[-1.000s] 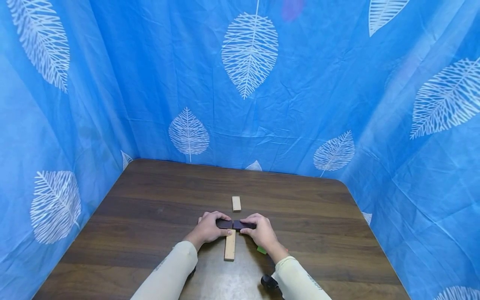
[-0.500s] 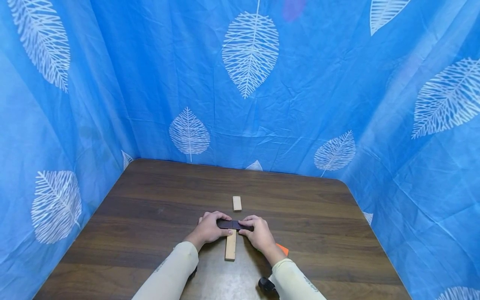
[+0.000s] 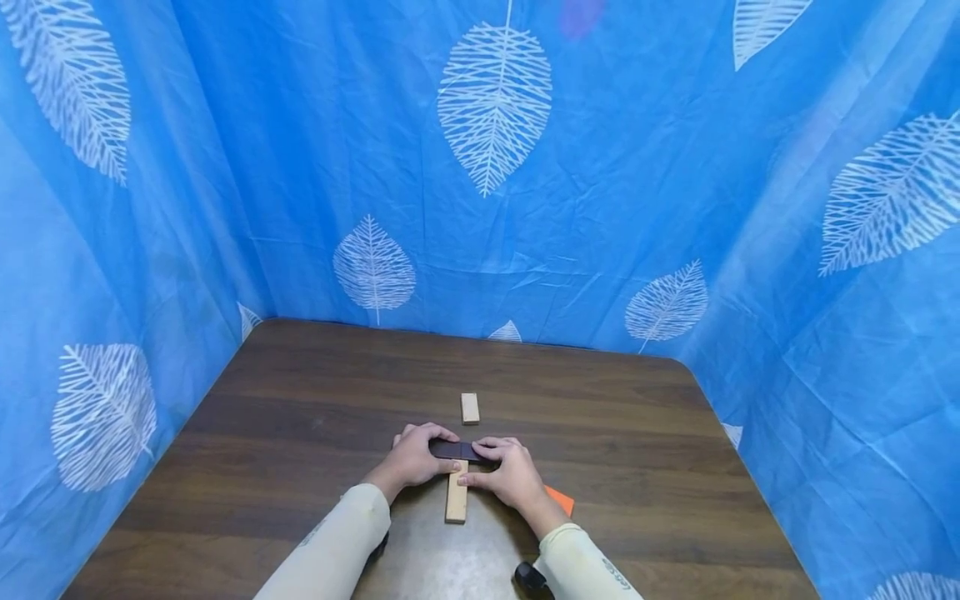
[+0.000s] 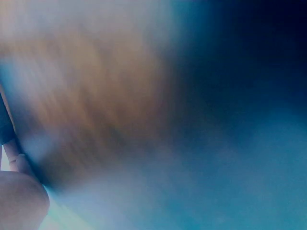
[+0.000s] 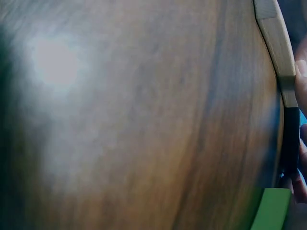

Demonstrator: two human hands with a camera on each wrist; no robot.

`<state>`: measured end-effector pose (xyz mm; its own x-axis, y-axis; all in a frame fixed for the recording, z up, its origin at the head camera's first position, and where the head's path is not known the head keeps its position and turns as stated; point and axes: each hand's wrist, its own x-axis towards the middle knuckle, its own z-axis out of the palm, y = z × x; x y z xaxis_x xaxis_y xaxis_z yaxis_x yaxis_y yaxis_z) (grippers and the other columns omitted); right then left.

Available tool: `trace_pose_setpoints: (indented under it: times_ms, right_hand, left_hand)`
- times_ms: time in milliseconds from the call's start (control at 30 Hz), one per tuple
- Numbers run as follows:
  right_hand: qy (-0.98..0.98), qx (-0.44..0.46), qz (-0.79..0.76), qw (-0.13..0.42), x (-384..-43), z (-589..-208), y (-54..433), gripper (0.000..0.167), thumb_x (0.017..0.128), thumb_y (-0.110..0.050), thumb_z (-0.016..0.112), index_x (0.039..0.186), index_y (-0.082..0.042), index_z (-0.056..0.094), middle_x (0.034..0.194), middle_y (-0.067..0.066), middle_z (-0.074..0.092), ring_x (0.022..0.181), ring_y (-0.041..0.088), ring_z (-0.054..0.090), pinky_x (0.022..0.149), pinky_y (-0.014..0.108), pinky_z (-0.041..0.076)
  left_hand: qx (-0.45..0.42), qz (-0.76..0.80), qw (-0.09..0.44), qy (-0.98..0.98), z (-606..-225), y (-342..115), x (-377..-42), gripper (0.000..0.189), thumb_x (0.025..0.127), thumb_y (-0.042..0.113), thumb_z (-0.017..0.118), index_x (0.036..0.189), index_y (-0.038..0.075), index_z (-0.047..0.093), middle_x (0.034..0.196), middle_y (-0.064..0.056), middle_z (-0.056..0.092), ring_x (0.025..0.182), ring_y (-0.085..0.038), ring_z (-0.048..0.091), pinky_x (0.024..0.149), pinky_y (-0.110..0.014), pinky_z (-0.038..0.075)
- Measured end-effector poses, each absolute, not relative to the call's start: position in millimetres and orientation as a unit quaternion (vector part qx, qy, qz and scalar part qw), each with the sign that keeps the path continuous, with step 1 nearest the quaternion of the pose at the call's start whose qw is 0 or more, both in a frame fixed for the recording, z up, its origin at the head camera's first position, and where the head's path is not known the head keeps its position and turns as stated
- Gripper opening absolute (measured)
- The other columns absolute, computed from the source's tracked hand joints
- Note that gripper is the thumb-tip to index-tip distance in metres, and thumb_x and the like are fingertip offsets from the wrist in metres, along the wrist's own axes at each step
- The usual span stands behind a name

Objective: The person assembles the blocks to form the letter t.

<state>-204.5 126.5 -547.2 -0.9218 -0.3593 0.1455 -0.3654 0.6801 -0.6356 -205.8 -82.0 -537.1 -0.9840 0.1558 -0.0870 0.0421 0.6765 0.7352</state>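
Note:
Two dark brown blocks lie end to end near the middle of the table. My left hand [image 3: 411, 457] grips the left dark block [image 3: 446, 450], its thumb at the near edge. Fingers of my right hand [image 3: 512, 477] lie over the right dark block [image 3: 468, 452], while the thumb touches the side of a long light wooden block [image 3: 456, 502]. That wooden block points toward me from below the dark pair, forming a T. In the right wrist view the wooden block [image 5: 277, 43] meets the dark block [image 5: 290, 139]. The left wrist view is mostly blurred.
A short light wooden block [image 3: 469, 408] lies beyond the dark pair. Beside my right wrist shows an orange piece [image 3: 559, 500], partly hidden, and a green block [image 5: 271, 211] appears in the right wrist view. Blue curtains [image 3: 600, 167] enclose the brown table [image 3: 315, 375].
The narrow gap between the dark blocks has closed as the right one moved left. My right hand has shifted left, its thumb now against the long wooden block. My left hand stays nearly still.

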Motion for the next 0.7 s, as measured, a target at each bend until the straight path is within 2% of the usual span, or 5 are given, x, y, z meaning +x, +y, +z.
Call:
trace_pose_setpoints:
  times_ms: [500,700]
  right_hand:
    - [-0.915,0.190,0.354,-0.021,-208.1,-547.4,127.5,0.067,0.072,-0.046,0.090,0.123,-0.006,0.072,0.126,0.007,0.068,0.120,0.032,0.055,0.102,0.051,0.041]
    - [-0.914,0.199,0.353,-0.015,-209.9,-549.7,127.0,0.067,0.071,-0.046,0.090,0.122,-0.005,0.073,0.125,0.007,0.069,0.120,0.032,0.057,0.102,0.050,0.041]
  left_hand:
    - [0.121,0.370,0.073,0.918,-535.2,-86.1,-217.4,0.033,0.077,0.035,0.089,0.103,0.024,0.073,0.114,0.003,0.064,0.107,-0.024,0.049,0.092,-0.050,0.034]
    - [0.126,0.398,0.090,0.904,-530.0,-87.5,-226.7,0.035,0.076,0.033,0.090,0.103,0.019,0.073,0.108,0.003,0.065,0.106,-0.024,0.054,0.098,-0.053,0.034]
